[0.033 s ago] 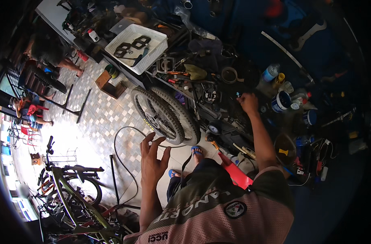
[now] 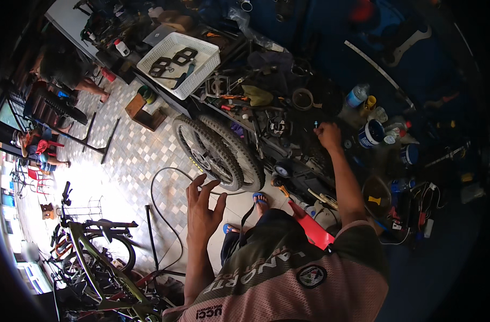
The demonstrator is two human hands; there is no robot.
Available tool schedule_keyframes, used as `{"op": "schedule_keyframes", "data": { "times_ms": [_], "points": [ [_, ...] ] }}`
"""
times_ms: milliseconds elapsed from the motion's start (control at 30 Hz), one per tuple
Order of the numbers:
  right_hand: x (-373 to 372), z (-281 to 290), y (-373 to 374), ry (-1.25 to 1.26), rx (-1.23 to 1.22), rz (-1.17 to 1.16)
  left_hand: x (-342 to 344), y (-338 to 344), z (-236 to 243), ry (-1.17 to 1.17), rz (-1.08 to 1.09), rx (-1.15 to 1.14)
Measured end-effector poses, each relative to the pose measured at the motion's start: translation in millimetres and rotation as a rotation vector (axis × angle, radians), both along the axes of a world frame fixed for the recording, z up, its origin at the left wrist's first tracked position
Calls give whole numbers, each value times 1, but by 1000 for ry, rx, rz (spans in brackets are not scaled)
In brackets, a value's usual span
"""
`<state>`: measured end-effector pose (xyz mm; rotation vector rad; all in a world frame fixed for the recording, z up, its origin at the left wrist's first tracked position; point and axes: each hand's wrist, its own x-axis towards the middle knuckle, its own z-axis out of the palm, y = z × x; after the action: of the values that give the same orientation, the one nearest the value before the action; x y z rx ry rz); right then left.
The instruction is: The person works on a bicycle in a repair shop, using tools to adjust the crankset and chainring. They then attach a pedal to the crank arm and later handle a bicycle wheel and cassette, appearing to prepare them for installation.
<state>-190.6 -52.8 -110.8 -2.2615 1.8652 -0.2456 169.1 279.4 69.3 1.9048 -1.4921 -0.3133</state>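
My right hand (image 2: 329,136) reaches over the cluttered workbench, its fingers pinched together. A small pale-blue piece (image 2: 316,124) shows at the fingertips, too small to name. Close to this hand lie a round open tin (image 2: 302,99) and a blue-and-white tub (image 2: 371,133). My left hand (image 2: 203,208) hangs in the air with fingers apart and holds nothing. Behind it, two knobby bicycle wheels (image 2: 231,155) lean against the bench.
A white basket (image 2: 205,68) holding pedals (image 2: 185,56) stands on the bench. Bottles (image 2: 357,95) line the right side. A green bicycle (image 2: 89,257) stands at lower left. A hose (image 2: 172,231) curves over the tiled floor. Another person (image 2: 68,70) is at far left.
The small piece at my right fingertips looks slightly more upright. Both hands are in nearly the same places.
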Motion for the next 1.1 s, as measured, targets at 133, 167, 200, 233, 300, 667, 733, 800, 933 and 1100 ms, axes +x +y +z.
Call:
{"op": "schedule_keyframes", "data": {
  "times_ms": [133, 167, 200, 233, 300, 667, 733, 800, 933, 1100],
  "points": [
    [-5, 18, -17, 217, 132, -14, 10, -14, -18, -29, -29, 17],
    [4, 35, -18, 294, 197, -16, 14, -15, -21, -29, -12, 25],
    [20, 57, -15, 197, 66, 7, 16, -17, -22, -28, 5, 31],
    [38, 74, -7, 103, -60, 19, 17, -19, -22, -24, 11, 41],
    [72, 86, -20, -56, -147, 206, 17, -34, -23, -17, -6, 26],
    [171, 60, -48, -35, -31, 392, -19, -71, -13, 102, -211, 12],
    [169, 61, -48, 17, -42, 440, -21, -76, -13, 148, -220, 32],
    [171, 67, -47, 53, -66, 497, -23, -81, -12, 173, -231, 33],
    [170, 65, -58, 33, 42, 554, -31, -91, -10, 184, -279, -6],
    [156, 78, -70, -106, 260, 502, -32, -92, -9, 221, -261, -24]
  ]
}}
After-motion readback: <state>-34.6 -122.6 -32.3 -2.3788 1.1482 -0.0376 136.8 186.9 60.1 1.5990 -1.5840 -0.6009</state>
